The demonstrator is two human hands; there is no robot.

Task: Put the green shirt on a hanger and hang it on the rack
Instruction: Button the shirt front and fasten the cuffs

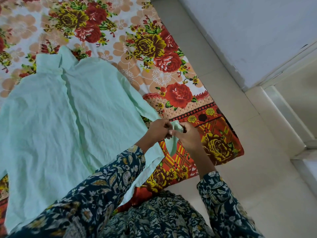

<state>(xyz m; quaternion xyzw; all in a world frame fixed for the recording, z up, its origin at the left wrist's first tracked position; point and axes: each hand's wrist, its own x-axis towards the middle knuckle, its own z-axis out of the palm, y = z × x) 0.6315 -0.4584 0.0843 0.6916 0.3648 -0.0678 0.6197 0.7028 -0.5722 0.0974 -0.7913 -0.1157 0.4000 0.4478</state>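
Across the red-and-orange floral bedsheet point(171, 69) the pale mint-green cotton shirt point(68, 117) lies flat, left hand point(158, 129) and right hand point(187, 137) both pinching its sleeve cuff point(176, 127), which probably wants taut cloth and small fingertip holds.

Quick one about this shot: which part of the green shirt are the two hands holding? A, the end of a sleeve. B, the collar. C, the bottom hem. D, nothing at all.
A: the left hand and the right hand both pinch the sleeve end of the green shirt, while the collar lies well away from them.
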